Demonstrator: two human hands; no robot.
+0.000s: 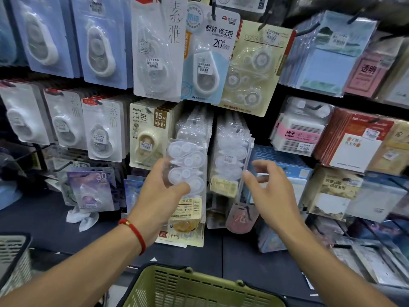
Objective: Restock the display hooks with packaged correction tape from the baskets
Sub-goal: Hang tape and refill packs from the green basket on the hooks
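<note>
Clear plastic pack of white correction tape (187, 167) with a pale yellow label. Olive-green slotted basket (199, 289) below. Red cord bracelet (134, 233) with a gold bead on the left wrist. Cream card pack (148, 138) with a brown "15M" patch. Light blue backing cards (101, 41) upper left.

A dark display wall (274, 94) carries rows of hooks hung with packaged correction tape (205, 60) and notepads (321, 67), above a dark ledge (44, 222) where crumpled white wrapping (83, 219) lies.

A stationery shop is shown: price-stickered blister-packed correction tapes (205, 63) are hung on black wire hooks (213, 11) above a green plastic basket (199, 286).
</note>
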